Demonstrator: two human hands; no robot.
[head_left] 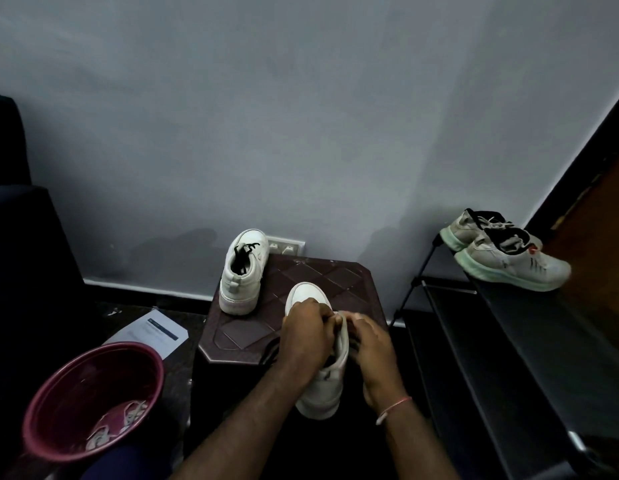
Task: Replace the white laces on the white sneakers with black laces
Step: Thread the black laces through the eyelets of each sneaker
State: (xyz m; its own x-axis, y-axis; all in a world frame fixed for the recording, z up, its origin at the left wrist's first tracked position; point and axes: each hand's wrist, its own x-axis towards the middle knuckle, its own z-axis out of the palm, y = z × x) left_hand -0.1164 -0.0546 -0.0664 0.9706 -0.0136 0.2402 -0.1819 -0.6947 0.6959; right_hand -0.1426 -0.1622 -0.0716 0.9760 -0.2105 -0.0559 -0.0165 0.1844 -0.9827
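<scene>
A white sneaker (322, 382) lies toe-away on the near right part of a dark brown stool (311, 271). My left hand (306, 332) curls over its lacing area from the left. From the right, my right hand (372, 351) grips the upper, fingertips meeting the left hand at the tongue. What the fingers pinch is hidden. A dark lace (271, 353) trails off the stool's near edge beside my left wrist. The second white sneaker (244, 271), with a black lace (245, 252) in it, stands at the stool's far left.
A maroon tub (93, 400) at the lower left holds white laces (128, 415). A printed sheet (152, 332) lies on the dark floor. At the right, a black shoe rack (509, 323) carries a grey pair of sneakers (509, 254). A wall socket (287, 247) sits behind the stool.
</scene>
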